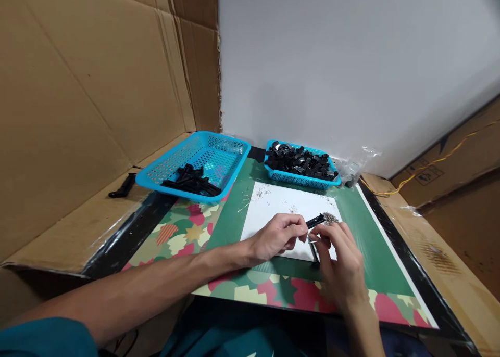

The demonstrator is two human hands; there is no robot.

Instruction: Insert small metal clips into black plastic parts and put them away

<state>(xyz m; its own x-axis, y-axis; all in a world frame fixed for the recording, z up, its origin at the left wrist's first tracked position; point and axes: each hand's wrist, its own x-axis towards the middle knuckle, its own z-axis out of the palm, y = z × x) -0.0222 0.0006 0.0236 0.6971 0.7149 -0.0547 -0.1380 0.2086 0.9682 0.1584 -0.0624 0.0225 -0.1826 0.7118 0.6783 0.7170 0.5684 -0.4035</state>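
My teal sleeve (47,339) occupies the lower left corner, and my left forearm (156,283) extends from it across the counter (367,242). The fingers of my left hand (279,236) are curled in a pinch on a slim black plastic part (315,221) above the white sheet (254,221); its gripped end is hidden. The long axis slants away and to the right, its far end just beside a heap of fine wire pieces (331,218). My right hand (341,253), on the near right side, pinches a thin metal piece (313,241) that lies nearly crosswise, pointing toward my left fingertips; the left hand is the nearer to the part. A dark bar (314,253) descends between both hands; whether it joins the part, I cannot tell. Beyond stand a left blue basket (187,194) of long black pieces and a right blue basket (300,180) heaped with shorter ones.
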